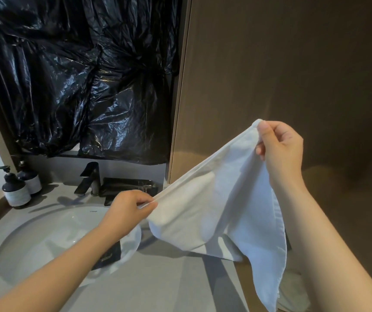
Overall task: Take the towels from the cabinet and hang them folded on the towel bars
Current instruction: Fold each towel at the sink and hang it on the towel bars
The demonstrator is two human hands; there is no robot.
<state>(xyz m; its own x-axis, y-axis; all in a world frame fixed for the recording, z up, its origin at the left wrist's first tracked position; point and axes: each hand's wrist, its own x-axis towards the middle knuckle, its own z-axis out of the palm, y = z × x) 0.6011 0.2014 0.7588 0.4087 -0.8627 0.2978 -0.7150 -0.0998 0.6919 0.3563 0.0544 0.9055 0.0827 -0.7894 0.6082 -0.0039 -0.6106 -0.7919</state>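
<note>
A white towel (216, 203) hangs spread in the air over the right end of the vanity counter. My left hand (131, 208) pinches its lower left corner just above the sink. Higher up, my right hand (279, 145) pinches the opposite corner in front of a brown wooden cabinet panel (293, 75). The top edge is stretched taut between both hands, and the rest droops below my right forearm. No towel bar is in view.
A round white sink (45, 239) is set in the grey counter (169, 278), with a black faucet (88, 179) behind it. Two dark pump bottles (15, 188) stand at the back left. Black plastic sheeting (79, 75) covers the wall above. A dark tray (128, 188) lies beside the faucet.
</note>
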